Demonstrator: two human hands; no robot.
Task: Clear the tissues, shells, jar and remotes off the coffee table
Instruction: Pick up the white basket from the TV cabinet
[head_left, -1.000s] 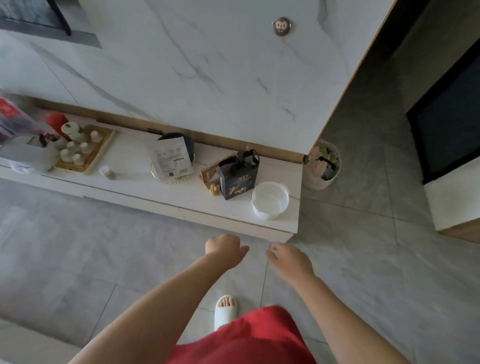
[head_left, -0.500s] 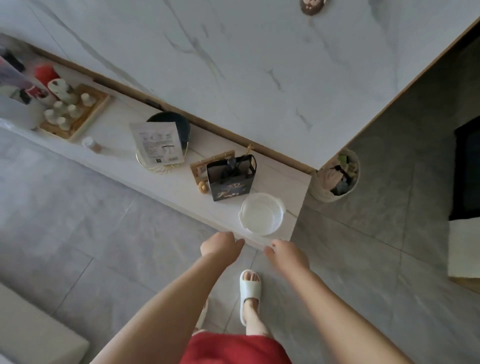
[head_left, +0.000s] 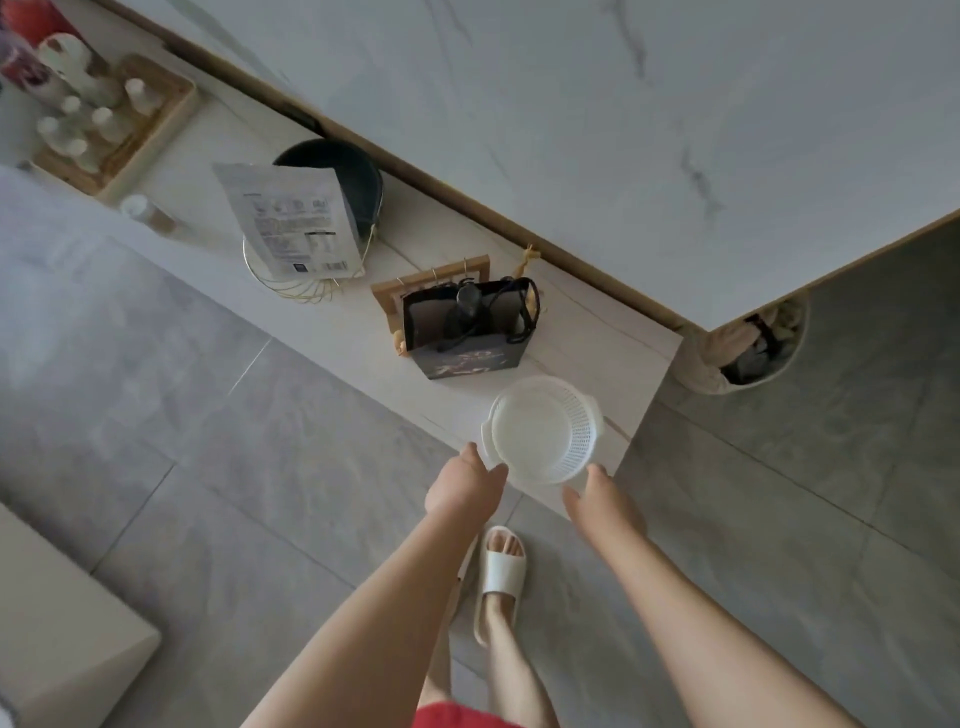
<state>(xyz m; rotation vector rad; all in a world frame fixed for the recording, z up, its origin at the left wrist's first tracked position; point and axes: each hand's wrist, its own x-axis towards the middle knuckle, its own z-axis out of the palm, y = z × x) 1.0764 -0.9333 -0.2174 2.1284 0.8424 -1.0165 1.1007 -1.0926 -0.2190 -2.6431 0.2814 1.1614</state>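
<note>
Left hand (head_left: 464, 488), right hand (head_left: 602, 501): both loosely open, empty, reaching colander (head_left: 543, 430) at table (head_left: 644, 358) edge, six o'clock; risking nudging it off.

White basket (head_left: 543, 431); black bag (head_left: 467, 332); grey floor (head_left: 182, 415).

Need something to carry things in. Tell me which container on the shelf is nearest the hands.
The white plastic strainer basket, at the shelf's end corner, between both hands; the black gift bag stands farther back.
</note>
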